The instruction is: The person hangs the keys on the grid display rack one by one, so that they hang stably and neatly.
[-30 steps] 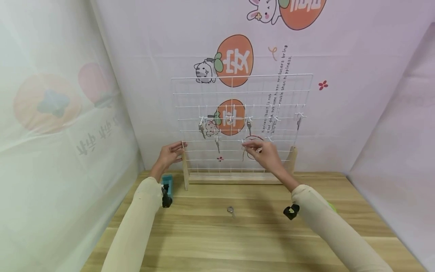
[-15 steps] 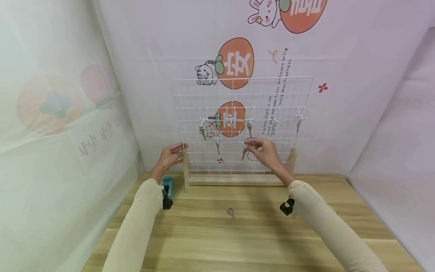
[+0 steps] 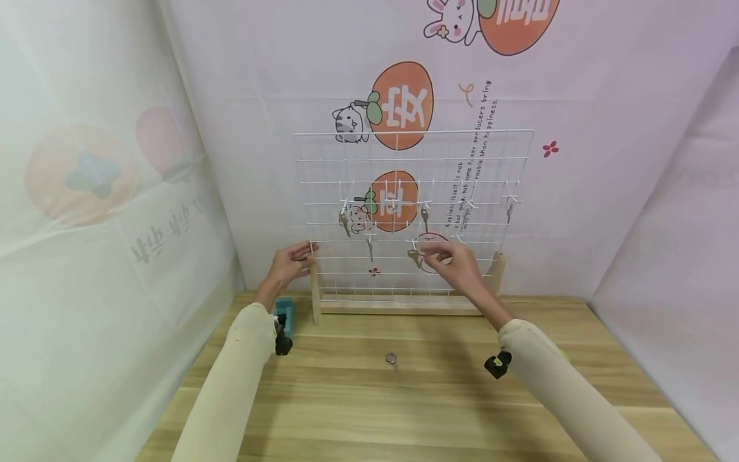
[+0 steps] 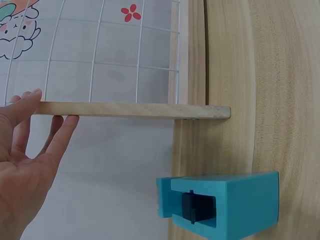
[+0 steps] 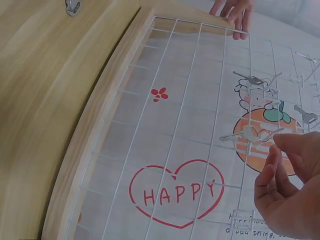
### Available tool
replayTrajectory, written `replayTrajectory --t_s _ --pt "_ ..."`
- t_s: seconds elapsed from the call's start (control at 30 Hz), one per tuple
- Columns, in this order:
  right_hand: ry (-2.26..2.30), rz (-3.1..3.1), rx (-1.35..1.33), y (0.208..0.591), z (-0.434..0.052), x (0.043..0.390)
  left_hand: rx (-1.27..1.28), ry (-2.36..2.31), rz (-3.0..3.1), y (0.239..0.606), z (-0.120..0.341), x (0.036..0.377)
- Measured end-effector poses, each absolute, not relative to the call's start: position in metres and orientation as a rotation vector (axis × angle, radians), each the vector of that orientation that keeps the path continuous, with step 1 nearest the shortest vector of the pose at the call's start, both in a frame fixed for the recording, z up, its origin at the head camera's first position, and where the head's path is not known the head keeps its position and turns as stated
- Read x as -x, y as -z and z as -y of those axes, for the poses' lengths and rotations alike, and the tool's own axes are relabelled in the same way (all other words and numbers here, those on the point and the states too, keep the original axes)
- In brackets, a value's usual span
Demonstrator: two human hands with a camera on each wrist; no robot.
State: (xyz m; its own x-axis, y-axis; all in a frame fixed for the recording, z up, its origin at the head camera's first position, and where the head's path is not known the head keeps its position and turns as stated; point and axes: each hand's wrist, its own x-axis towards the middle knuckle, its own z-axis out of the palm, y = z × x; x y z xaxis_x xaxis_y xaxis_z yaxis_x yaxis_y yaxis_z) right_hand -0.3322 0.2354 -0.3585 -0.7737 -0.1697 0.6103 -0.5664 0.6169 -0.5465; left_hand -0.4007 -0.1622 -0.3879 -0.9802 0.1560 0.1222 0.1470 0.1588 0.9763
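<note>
A white wire grid rack (image 3: 358, 258) stands upright on a wooden base. At its left side, my left hand (image 3: 288, 263) holds the top of the wooden support post (image 4: 125, 109), thumb on one side and fingers on the other. My right hand (image 3: 453, 262) is at a lower-row hook, its fingertips loosely bent right beside the hook's tip. From that hook hangs a key (image 5: 245, 135) on a small ring, free of the fingers. Other keys hang from hooks, among them a left key (image 3: 344, 221), a middle key (image 3: 424, 218) and a right key (image 3: 509, 210).
One more key with a ring (image 3: 392, 359) lies on the wooden table (image 3: 346, 410) in front of the rack. A teal box-like holder (image 4: 250, 205) sits beside the left post. Behind the rack hangs a printed cloth (image 3: 260, 96); something green shows past the right sleeve.
The key by my right hand has turned on the hook and hangs there; my right fingers have come slightly away from it. My left hand stays on the post.
</note>
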Motion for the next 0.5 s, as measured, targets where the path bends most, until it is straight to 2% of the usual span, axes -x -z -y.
replayTrajectory --t_s 0.23,0.5 --pt "-1.026 2.400 -0.616 0.378 -0.232 0.315 -0.300 -2.035 -2.350 0.388 0.162 0.400" --pt "-1.067 2.445 -0.729 0.419 -0.219 0.306 -0.286 -2.034 -2.351 0.389 0.162 0.405"
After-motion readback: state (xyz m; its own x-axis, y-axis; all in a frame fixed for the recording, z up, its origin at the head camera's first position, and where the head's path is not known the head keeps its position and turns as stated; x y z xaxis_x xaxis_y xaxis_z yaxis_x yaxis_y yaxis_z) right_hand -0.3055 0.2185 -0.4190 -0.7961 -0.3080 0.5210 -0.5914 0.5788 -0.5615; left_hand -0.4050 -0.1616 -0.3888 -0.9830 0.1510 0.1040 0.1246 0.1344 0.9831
